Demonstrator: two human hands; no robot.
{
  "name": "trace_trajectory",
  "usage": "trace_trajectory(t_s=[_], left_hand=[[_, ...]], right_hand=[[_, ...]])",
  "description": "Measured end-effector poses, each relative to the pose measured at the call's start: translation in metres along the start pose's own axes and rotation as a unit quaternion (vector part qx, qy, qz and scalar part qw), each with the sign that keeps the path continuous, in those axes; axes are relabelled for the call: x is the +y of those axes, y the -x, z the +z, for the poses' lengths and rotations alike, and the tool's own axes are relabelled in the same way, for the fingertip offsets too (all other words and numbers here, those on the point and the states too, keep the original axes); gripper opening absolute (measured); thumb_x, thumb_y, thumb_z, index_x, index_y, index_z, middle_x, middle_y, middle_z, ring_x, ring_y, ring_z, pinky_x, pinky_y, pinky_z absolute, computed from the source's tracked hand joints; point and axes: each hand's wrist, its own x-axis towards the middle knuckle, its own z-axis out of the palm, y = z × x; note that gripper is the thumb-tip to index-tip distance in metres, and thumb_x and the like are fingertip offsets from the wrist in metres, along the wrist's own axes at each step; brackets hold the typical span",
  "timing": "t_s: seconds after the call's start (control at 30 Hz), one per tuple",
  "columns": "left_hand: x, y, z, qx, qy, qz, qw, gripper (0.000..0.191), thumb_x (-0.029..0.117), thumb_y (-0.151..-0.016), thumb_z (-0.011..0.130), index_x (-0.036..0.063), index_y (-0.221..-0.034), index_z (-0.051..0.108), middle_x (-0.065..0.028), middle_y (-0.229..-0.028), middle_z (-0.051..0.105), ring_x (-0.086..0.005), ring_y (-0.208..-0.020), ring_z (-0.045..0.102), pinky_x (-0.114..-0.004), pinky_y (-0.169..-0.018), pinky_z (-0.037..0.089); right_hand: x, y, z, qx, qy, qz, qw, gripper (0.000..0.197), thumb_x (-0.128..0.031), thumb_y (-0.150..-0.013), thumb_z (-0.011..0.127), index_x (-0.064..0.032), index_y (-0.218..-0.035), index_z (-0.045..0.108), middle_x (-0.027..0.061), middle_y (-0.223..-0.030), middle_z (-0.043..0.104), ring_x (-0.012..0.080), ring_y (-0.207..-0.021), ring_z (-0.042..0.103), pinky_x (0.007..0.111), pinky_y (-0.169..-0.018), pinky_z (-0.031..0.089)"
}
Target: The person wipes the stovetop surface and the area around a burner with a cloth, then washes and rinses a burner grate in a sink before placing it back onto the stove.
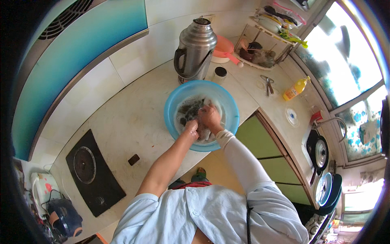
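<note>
A light-blue plastic basin stands on the countertop before me, holding sudsy water and a dark, wet cloth. My right hand is curled over in the basin, bunched around part of the wet cloth, with pale foam or fabric by its knuckles. Close beside it, my left hand dips into the suds against the cloth. Its fingertips are hidden by water and cloth, so its grip cannot be made out. A white sleeve cover reaches down to my right wrist; the left forearm is bare.
Behind the basin stand a metal thermos flask, a dark-lidded jar and a pink strainer. Scissors and a yellow bottle lie rightward. A black cooktop is at left, a frying pan at far right.
</note>
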Motion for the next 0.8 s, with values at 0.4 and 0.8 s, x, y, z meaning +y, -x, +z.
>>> trace_trajectory(t_s=[0.4,0.8], left_hand=[[0.018,0.031,0.003,0.052,-0.022,-0.035,0.998,0.044,0.037,-0.089,0.042,0.0037,-0.118,0.045,-0.0144,-0.117,0.051,-0.0307,-0.103,0.053,-0.048,-0.086,0.045],[-0.004,-0.007,-0.018,0.001,0.119,0.030,0.992,0.026,0.009,-0.086,0.047,0.0039,-0.112,0.050,-0.0137,-0.112,0.052,-0.0265,-0.101,0.052,-0.045,-0.082,0.045]], right_hand=[[0.019,0.005,0.032,-0.261,-0.251,0.205,0.909,0.040,-0.027,-0.070,0.068,-0.0023,-0.101,0.059,0.0189,-0.099,0.061,0.0321,-0.088,0.060,0.039,-0.077,0.046],[0.005,-0.023,-0.020,-0.294,0.024,-0.047,0.954,0.030,-0.030,-0.074,0.060,-0.0068,-0.093,0.061,0.0189,-0.095,0.058,0.0368,-0.089,0.056,0.046,-0.072,0.047]])
